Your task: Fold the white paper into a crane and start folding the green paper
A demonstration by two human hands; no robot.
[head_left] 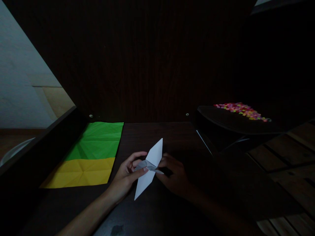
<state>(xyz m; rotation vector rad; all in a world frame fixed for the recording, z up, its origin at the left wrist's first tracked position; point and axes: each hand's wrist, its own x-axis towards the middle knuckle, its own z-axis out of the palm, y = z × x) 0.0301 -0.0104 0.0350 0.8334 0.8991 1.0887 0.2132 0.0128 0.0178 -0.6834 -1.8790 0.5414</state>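
A white folded paper figure [155, 154], shaped like an origami bird with two pointed wings spread, is held above the dark table. My left hand [128, 170] pinches its left side, with the thumb on the middle fold and the fingers behind. On the other side, my right hand [173, 172] grips the paper's right end between thumb and fingers; this hand lies in shadow, and part of its fingers is hard to see. One wing points up and away, the other down toward me.
Creased green paper [103, 139] and yellow paper [86, 172] lie at the left of the table [157, 129]. A dark wooden panel [147, 65] rises at the back. To the right, small colourful pieces [242, 110] sit on a dark curved surface [221, 121].
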